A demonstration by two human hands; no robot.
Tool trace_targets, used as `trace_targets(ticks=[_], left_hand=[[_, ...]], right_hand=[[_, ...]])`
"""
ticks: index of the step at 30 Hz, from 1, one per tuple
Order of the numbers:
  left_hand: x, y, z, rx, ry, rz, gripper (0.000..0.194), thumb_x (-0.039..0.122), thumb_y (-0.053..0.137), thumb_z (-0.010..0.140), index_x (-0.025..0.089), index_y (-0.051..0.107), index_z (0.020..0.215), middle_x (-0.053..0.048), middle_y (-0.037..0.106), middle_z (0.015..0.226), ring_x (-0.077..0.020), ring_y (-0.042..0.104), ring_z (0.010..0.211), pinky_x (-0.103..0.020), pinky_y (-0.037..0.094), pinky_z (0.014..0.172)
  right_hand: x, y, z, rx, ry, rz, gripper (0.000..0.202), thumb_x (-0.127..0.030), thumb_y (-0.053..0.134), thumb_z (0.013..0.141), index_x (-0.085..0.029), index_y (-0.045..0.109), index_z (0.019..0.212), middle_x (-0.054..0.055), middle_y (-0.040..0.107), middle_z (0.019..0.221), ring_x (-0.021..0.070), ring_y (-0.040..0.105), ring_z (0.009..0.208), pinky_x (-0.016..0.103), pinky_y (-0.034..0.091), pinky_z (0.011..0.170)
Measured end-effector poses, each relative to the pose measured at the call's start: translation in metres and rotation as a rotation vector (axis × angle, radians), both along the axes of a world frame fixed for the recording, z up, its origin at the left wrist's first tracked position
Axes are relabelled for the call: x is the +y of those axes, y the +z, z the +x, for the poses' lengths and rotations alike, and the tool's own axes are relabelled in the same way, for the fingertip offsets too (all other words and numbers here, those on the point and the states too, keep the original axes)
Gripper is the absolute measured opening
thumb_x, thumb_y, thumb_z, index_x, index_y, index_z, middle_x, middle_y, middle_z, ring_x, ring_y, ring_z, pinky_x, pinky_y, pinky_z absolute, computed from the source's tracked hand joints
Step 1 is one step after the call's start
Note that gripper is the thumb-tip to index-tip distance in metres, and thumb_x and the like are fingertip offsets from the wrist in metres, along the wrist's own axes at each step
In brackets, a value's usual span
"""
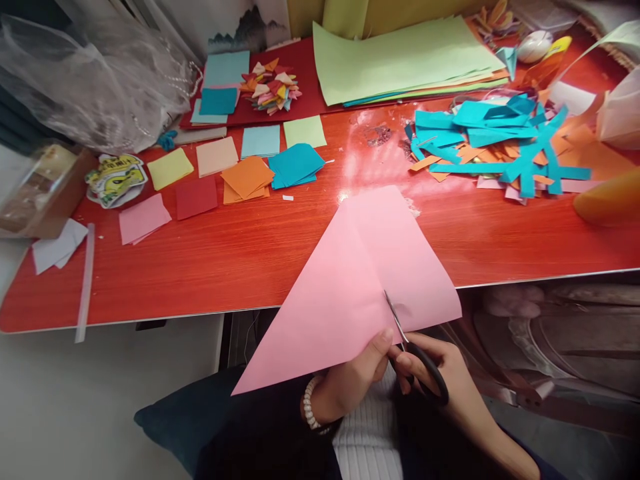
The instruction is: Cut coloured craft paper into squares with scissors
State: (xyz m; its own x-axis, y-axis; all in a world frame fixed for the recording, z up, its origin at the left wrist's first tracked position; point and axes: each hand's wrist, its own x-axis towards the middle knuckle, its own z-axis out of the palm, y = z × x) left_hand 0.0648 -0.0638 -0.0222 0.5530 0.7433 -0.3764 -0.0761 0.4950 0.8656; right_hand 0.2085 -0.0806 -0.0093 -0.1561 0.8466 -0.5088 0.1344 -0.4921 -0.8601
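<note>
A large sheet of pink paper (325,293) slopes from the red table's edge toward me, with a fold line running down it. My left hand (357,377) pinches its near edge, thumb on top. In my right hand (440,373) is a pair of scissors (431,373) with black handles, my fingers through the loops. One blade lies over the pink paper from its near edge, along the fold line; the other blade is mostly hidden beneath the sheet.
Small coloured paper squares (247,177) lie in piles on the red table (200,280) at left. Blue and orange offcuts (500,140) are heaped at right. Green sheets (400,63) are stacked at the back, beside a folded-paper ball (273,87). A clear ruler (86,280) overhangs the front edge.
</note>
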Motion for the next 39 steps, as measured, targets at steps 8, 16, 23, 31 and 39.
trace_targets(ticks=[8, 16, 23, 31, 39], left_hand=[[-0.001, 0.000, 0.002, -0.013, 0.013, -0.009, 0.058, 0.041, 0.029, 0.097, 0.016, 0.048, 0.049, 0.003, 0.029, 0.041, -0.0078, 0.028, 0.043, -0.026, 0.027, 0.049], [-0.001, 0.003, 0.002, 0.029, -0.007, -0.003, 0.056, 0.049, 0.031, 0.095, 0.016, 0.055, 0.057, 0.005, 0.029, 0.043, -0.0083, 0.030, 0.045, -0.025, 0.031, 0.052], [-0.001, -0.001, -0.002, -0.022, -0.073, -0.005, 0.055, 0.050, 0.030, 0.095, 0.016, 0.056, 0.061, 0.004, 0.030, 0.045, -0.0084, 0.029, 0.045, -0.027, 0.027, 0.051], [-0.007, -0.013, -0.003, -0.074, -0.081, -0.008, 0.056, 0.047, 0.029, 0.097, 0.014, 0.061, 0.065, 0.003, 0.032, 0.051, -0.0088, 0.030, 0.049, -0.027, 0.026, 0.051], [-0.008, -0.011, -0.003, -0.069, -0.095, 0.027, 0.056, 0.045, 0.028, 0.098, 0.014, 0.060, 0.064, 0.003, 0.033, 0.049, -0.0078, 0.031, 0.048, -0.026, 0.030, 0.054]], right_hand=[[-0.002, -0.003, -0.001, 0.030, -0.043, -0.056, 0.037, -0.049, 0.071, 0.069, -0.017, 0.054, 0.061, -0.004, 0.046, 0.044, 0.0084, 0.036, 0.044, 0.023, 0.032, 0.046], [0.000, -0.004, 0.001, 0.007, -0.032, -0.046, 0.042, -0.050, 0.070, 0.069, -0.017, 0.050, 0.052, -0.003, 0.045, 0.044, 0.0078, 0.035, 0.044, 0.022, 0.033, 0.044], [0.001, -0.001, 0.003, -0.005, -0.019, -0.058, 0.043, -0.052, 0.069, 0.070, -0.017, 0.050, 0.053, -0.003, 0.044, 0.043, 0.0066, 0.030, 0.041, 0.022, 0.029, 0.041], [0.004, 0.003, 0.003, 0.091, -0.033, -0.064, 0.036, -0.043, 0.072, 0.072, -0.016, 0.054, 0.056, -0.003, 0.050, 0.046, 0.0075, 0.039, 0.045, 0.020, 0.033, 0.046], [0.003, 0.002, 0.003, 0.075, -0.079, -0.072, 0.035, -0.040, 0.075, 0.069, -0.016, 0.054, 0.055, -0.004, 0.049, 0.044, 0.0069, 0.037, 0.044, 0.019, 0.035, 0.047]])
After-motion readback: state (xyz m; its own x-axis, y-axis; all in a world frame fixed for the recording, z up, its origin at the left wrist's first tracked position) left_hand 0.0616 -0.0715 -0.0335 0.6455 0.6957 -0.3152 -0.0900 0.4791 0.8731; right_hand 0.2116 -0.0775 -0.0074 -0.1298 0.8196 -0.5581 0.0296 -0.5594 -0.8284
